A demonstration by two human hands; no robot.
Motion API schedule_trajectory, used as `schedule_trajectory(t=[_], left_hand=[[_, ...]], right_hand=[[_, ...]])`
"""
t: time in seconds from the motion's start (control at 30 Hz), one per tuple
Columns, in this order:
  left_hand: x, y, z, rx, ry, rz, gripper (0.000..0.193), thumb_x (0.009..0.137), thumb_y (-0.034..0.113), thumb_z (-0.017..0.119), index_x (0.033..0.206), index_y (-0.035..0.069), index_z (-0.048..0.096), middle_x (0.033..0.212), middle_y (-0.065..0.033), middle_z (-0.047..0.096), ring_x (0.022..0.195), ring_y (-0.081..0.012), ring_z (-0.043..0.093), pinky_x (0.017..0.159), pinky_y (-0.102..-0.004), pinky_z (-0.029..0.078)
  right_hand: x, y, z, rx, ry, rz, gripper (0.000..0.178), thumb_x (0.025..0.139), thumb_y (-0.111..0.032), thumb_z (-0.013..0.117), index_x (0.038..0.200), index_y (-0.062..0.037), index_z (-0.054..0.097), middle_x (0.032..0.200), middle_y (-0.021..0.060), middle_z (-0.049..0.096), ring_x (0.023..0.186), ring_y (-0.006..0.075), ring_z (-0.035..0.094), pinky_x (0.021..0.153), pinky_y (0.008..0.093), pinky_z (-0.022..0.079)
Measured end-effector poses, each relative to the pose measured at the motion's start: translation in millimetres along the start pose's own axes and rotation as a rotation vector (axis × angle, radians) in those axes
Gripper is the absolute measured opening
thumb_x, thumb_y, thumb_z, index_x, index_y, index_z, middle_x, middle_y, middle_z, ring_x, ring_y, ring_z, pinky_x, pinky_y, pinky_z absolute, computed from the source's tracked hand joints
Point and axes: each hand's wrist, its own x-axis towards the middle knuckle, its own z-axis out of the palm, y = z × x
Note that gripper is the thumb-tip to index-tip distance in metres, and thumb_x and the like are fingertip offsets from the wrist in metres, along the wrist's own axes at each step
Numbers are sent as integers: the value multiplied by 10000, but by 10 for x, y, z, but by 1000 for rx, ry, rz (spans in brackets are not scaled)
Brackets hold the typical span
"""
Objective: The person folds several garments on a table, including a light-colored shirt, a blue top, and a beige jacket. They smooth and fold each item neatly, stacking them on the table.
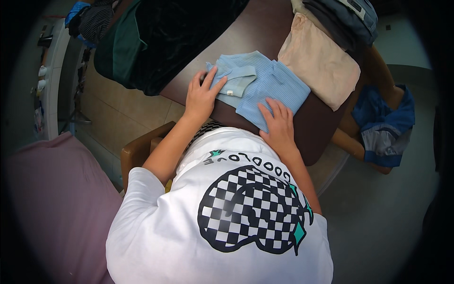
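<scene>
The blue shirt point(286, 87) on the desk point(265, 28), beneath the loosely spread left hand point(201, 98) and right hand point(280, 125), looks light, soft and stretchy, best held by its folded edges.

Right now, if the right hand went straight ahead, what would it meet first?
Probably more of the blue garment: the right hand seems to rest on its near edge, pointing across it.
</scene>
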Motion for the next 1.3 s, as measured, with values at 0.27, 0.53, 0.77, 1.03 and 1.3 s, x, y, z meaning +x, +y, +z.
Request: schedule_trajectory(t=[0.27,0.53,0.77,1.03,1.3], left_hand=[[-366,-6,-135,-47,-83,-59,616,642,-35,634,1236,118,578,1218,-107,519,936,-298,538,757,-365,510],[-801,-202,-558,-124,-252,130,550,685,89,663,1225,76,563,1173,-79,537,890,-236,534,788,-336,443],[-561,-284,-456,-148,-58,197,427,676,52,675,1096,74,601,1166,-70,583,1131,-265,512,991,-428,366],[-242,158,-464,-554,-229,204,367,717,67,653,1077,47,588,1051,-111,634,1013,-287,593,928,-437,447],[-137,424,-324,-765,-168,194,416,730,170,729,1112,67,598,971,-121,647,889,-299,623,801,-386,491]], right_hand=[[69,190,209,-129,45,-328,261,755,-110,578,1011,-74,614,1155,69,581,1080,277,531,895,434,398],[720,392,269,-292,153,-601,149,779,-159,571,924,-132,592,1134,52,599,1112,215,538,955,427,383],[1041,478,203,-449,145,-387,495,728,-94,642,1212,-174,576,1269,91,529,1219,271,467,1008,448,337],[552,-70,141,231,-164,-481,622,638,-84,733,1232,-124,554,1294,77,537,1266,269,449,1055,461,310],[88,315,178,431,41,-215,271,665,-4,675,934,-32,651,993,89,675,1095,289,591,961,429,396]])
